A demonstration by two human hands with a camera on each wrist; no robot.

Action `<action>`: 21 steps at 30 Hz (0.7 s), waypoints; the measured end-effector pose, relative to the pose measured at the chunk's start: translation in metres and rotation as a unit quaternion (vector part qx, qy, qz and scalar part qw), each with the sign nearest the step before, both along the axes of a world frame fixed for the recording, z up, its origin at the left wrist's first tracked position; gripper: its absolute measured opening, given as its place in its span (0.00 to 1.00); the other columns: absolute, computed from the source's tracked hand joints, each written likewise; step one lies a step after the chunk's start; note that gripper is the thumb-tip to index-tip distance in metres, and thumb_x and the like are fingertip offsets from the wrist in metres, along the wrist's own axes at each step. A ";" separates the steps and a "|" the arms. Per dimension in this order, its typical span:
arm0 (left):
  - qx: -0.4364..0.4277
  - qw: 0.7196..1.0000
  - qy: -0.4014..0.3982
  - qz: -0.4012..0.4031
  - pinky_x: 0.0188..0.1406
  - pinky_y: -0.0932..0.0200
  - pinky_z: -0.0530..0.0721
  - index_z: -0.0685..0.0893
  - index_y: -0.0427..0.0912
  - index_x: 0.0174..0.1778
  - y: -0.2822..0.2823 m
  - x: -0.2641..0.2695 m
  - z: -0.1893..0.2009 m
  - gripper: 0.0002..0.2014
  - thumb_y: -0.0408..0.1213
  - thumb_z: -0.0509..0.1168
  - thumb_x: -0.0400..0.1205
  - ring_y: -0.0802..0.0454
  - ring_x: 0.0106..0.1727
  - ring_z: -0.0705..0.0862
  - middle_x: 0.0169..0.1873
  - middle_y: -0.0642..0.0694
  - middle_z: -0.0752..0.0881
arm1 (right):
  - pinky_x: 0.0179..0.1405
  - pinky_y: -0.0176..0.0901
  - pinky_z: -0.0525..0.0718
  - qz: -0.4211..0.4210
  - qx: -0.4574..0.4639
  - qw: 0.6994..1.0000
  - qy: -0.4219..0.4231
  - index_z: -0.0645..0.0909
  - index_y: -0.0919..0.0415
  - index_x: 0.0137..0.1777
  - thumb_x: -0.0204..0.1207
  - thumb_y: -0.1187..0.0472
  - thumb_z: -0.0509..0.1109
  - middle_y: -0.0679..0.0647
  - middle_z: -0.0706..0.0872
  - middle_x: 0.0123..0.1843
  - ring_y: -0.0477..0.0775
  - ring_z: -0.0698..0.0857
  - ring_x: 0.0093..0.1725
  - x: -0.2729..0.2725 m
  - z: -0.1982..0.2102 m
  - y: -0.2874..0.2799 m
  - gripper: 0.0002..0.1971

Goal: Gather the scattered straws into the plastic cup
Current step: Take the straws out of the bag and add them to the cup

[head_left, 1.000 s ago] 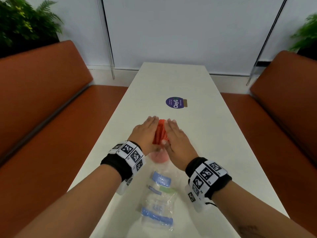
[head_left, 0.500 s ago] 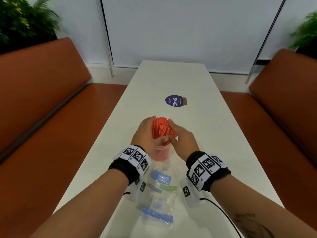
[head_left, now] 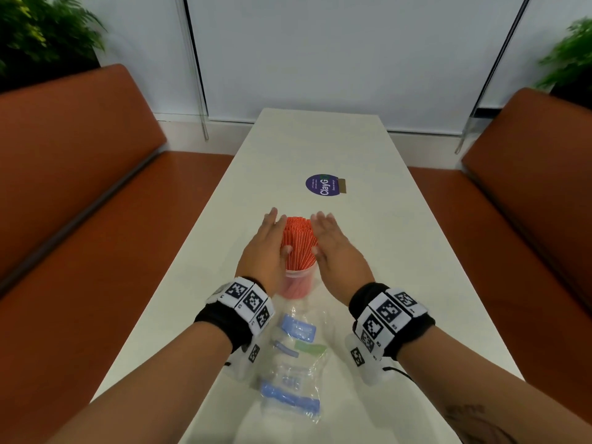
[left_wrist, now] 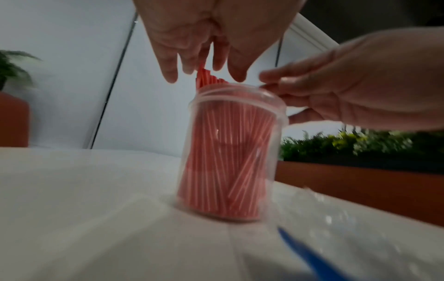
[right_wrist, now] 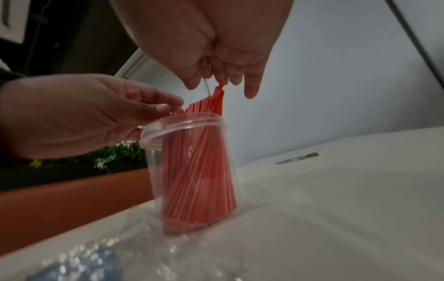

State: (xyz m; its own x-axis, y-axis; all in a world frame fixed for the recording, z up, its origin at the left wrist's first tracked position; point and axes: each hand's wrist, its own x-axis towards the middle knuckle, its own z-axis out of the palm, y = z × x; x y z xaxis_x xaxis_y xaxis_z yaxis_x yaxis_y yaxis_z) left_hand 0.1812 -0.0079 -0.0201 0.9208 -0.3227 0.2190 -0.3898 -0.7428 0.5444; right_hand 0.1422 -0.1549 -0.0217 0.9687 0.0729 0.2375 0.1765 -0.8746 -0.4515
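Observation:
A thick bundle of red straws [head_left: 299, 241] stands upright in the clear plastic cup [head_left: 298, 285] in the middle of the white table [head_left: 368, 251]. My left hand [head_left: 267, 241] and right hand [head_left: 333, 246] flank the straw tops, fingers straight and pointing away from me, thumbs close to the bundle. The left wrist view shows the cup [left_wrist: 240, 95] packed with straws [left_wrist: 228, 161], my left hand [left_wrist: 204, 38] above and my right hand [left_wrist: 360, 85] beside the rim. From the right wrist, the straws [right_wrist: 199, 171] lean in the cup [right_wrist: 153, 171].
A crumpled clear plastic bag [head_left: 294, 363] with blue labels lies just behind the cup, towards me. A round purple sticker [head_left: 322, 185] sits farther up the table. Orange benches [head_left: 80, 187] run along both long sides, with plants in the far corners.
Half a second ago both hands were curled around the straw bundle above the cup. Now the fingers have straightened and the hands have parted slightly, leaving the straws standing in the cup.

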 end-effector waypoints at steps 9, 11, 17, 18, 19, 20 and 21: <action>-0.046 0.999 0.025 0.004 0.82 0.49 0.55 0.52 0.44 0.81 0.017 -0.006 0.011 0.34 0.34 0.61 0.82 0.50 0.83 0.53 0.83 0.47 0.52 | 0.80 0.47 0.61 -0.024 0.031 0.999 -0.008 0.53 0.52 0.82 0.80 0.68 0.60 0.52 0.59 0.84 0.52 0.57 0.83 -0.009 0.010 -0.006 0.33; -0.105 0.991 0.019 0.086 0.77 0.49 0.67 0.65 0.42 0.76 0.029 -0.014 0.013 0.27 0.34 0.63 0.80 0.44 0.77 0.69 0.76 0.43 0.68 | 0.69 0.46 0.75 -0.125 0.152 0.980 -0.024 0.64 0.55 0.77 0.78 0.65 0.65 0.56 0.73 0.73 0.54 0.74 0.71 -0.022 0.014 -0.009 0.28; 0.114 0.955 0.267 0.065 0.51 0.58 0.77 0.75 0.40 0.62 0.043 -0.055 -0.005 0.21 0.46 0.68 0.77 0.45 0.56 0.84 0.58 0.42 0.83 | 0.24 0.45 0.85 -0.144 0.165 0.869 0.443 0.75 0.69 0.52 0.77 0.53 0.69 0.60 0.84 0.36 0.55 0.85 0.29 -0.062 0.006 -0.005 0.17; 0.132 0.946 0.291 0.052 0.49 0.58 0.78 0.74 0.40 0.62 0.043 -0.062 -0.009 0.22 0.46 0.69 0.76 0.45 0.54 0.84 0.57 0.42 0.83 | 0.23 0.44 0.84 -0.139 0.170 0.859 0.463 0.74 0.70 0.52 0.76 0.55 0.70 0.60 0.85 0.35 0.55 0.85 0.28 -0.066 0.002 -0.002 0.17; 0.135 0.938 0.315 0.043 0.46 0.58 0.79 0.73 0.41 0.62 0.041 -0.068 -0.015 0.23 0.45 0.70 0.75 0.45 0.49 0.85 0.53 0.42 0.84 | 0.23 0.44 0.84 -0.137 0.185 0.853 0.468 0.73 0.69 0.49 0.76 0.58 0.71 0.61 0.85 0.35 0.56 0.84 0.28 -0.070 -0.002 0.002 0.14; 0.123 0.931 0.341 0.038 0.42 0.58 0.80 0.72 0.42 0.62 0.040 -0.074 -0.020 0.22 0.42 0.71 0.75 0.46 0.43 0.84 0.47 0.43 0.84 | 0.24 0.44 0.83 -0.134 0.208 0.849 0.467 0.72 0.67 0.46 0.75 0.61 0.72 0.62 0.85 0.36 0.56 0.84 0.27 -0.073 -0.006 0.004 0.12; 0.097 0.925 0.365 0.036 0.38 0.58 0.81 0.71 0.44 0.60 0.038 -0.079 -0.025 0.21 0.39 0.71 0.74 0.48 0.36 0.83 0.40 0.45 0.83 | 0.24 0.45 0.83 -0.126 0.233 0.844 0.466 0.70 0.65 0.43 0.75 0.66 0.71 0.63 0.85 0.38 0.57 0.83 0.27 -0.075 -0.010 0.007 0.10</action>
